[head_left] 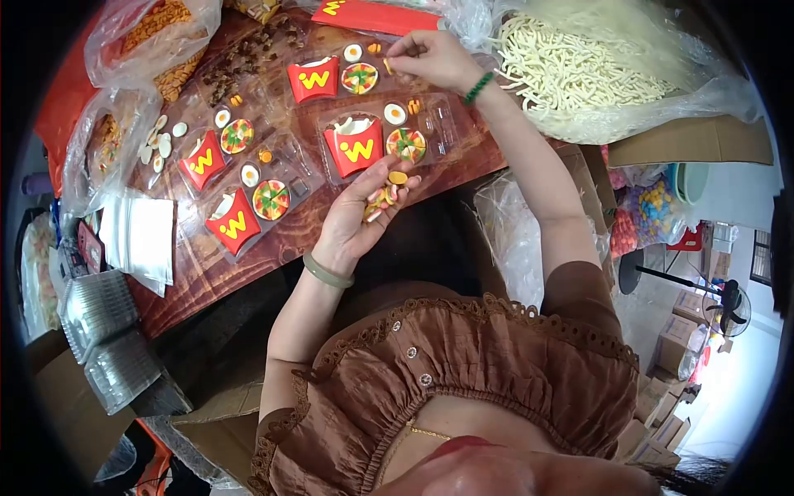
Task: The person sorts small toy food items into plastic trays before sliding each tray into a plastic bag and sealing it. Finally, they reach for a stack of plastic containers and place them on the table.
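Observation:
My left hand [357, 213], with a pale bangle at the wrist, is cupped palm up around several small yellow and orange toy food pieces [381, 198]. It is just in front of a clear plastic tray [442, 124]. Over the back tray my right hand [434, 59] pinches a small yellow-orange piece [387, 65], partly hidden by the fingertips. Near it lie a fried egg [353, 53], a pizza [360, 78] and a red fries box [313, 79] with a yellow mark. Several trays hold similar sets, including a front pizza [406, 145] and fries box [354, 146].
A bag of pale fry-shaped sticks [583, 66] lies at the back right. Bags of orange pieces [169, 58] and loose brown pieces [248, 62] are at the back left. White plastic sleeves [138, 240] and stacked clear trays [103, 318] sit at the left edge.

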A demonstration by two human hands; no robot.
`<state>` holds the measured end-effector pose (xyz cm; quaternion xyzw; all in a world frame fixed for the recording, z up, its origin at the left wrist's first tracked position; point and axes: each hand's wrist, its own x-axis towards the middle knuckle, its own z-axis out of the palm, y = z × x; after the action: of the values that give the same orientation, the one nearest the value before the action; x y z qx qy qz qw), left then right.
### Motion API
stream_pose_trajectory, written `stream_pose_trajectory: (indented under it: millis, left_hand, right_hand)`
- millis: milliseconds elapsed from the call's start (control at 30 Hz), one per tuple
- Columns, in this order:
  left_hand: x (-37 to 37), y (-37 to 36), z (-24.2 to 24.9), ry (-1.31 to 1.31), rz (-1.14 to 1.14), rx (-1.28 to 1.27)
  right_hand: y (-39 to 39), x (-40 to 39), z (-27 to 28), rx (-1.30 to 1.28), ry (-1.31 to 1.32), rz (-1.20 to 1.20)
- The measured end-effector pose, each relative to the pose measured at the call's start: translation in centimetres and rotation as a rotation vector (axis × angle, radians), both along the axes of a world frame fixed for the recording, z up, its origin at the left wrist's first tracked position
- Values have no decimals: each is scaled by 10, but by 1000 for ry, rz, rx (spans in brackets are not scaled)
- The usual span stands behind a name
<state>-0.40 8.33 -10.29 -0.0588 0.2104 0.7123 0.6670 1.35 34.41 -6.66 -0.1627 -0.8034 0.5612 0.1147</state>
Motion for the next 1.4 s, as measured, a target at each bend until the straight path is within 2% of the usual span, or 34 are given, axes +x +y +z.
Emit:
stream_pose_trajectory:
  millis: [33, 133, 167, 233, 400, 533, 567, 633, 700, 733, 833, 967, 1067, 1167, 1233, 1300, 1400]
  left_hand:
    - [-3, 1, 0, -26, 29, 9]
    - [-10, -2, 1, -26, 64, -29]
    - [-11, -3, 1, -29, 77, -22]
    - [-13, -5, 2, -13, 87, -56]
    - [-16, -4, 0, -14, 91, -97]
    - [-18, 0, -1, -55, 110, -25]
    - [-18, 0, 2, -87, 128, -8]
    - [-18, -1, 8, -109, 148, 15]
    - [-19, 0, 11, -130, 169, 37]
    - [-18, 1, 11, -112, 173, 41]
    - [-13, 4, 15, -65, 169, 12]
    - [-2, 8, 10, -6, 148, -1]
    - [2, 5, 7, -2, 148, -49]
    - [6, 8, 6, -1, 105, -5]
    - [9, 9, 5, -21, 94, 7]
    - [12, 9, 5, -44, 82, 18]
    - [13, 9, 5, -40, 112, -7]
  right_hand:
    - [12, -15, -15, -2, 3, 4]
    - [29, -49, -45, 452, -5, -174]
    - [31, -52, -52, 451, -5, -169]
    - [18, -51, -43, 634, -123, -197]
    - [13, -52, -52, 805, -93, -180]
    - [7, -45, -48, 900, -60, -140]
    - [4, -40, -46, 898, -62, -136]
    - [-19, -18, -11, 558, 59, -89]
    - [-34, 7, 9, 292, 162, 257]
    - [-54, 21, 32, 138, 20, 373]
    - [-70, 38, 31, 360, 86, 533]
    - [-73, 52, 32, 469, -38, 505]
    - [-79, 68, 36, 325, -146, 448]
    - [-73, 82, 27, 196, -144, 342]
    - [-66, 93, 27, 198, -123, 355]
    - [-61, 102, 28, 222, -198, 285]
    - [-51, 100, 23, 262, -176, 17]
